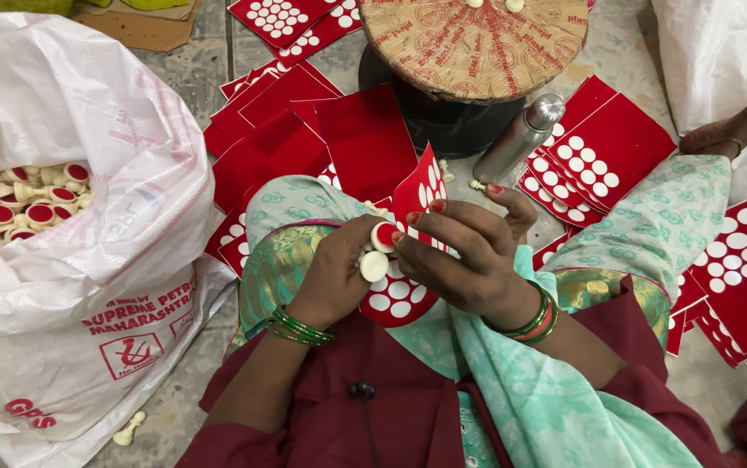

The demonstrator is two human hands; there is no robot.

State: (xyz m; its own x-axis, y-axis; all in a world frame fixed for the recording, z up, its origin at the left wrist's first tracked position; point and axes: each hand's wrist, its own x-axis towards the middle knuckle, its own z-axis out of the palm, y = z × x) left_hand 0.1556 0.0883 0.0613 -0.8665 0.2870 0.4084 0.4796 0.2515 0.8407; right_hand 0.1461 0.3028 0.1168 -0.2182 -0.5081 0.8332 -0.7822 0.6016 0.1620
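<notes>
Here the left hand [334,273] gripped a few cream plastic pegs [374,265], fingers curled tight round them, while the right hand [464,256] pinched a red card [418,195] with white dots, upright over the lap, its fingers also on a red-capped peg [384,236] at the card's lower edge. The step looked like pressing a peg against the card; the next move seemed to call for steady alignment of peg with dot. A white sack [87,286] at left held more pegs [31,199]. Loose red cards [607,152] lay on the floor [200,78] far and right, beside a steel bottle [521,137] and a round spool [476,48]. Another person's hand [720,134] rested at far right. Nothing blocked the hands, though folds of cloth crowded the lap.
</notes>
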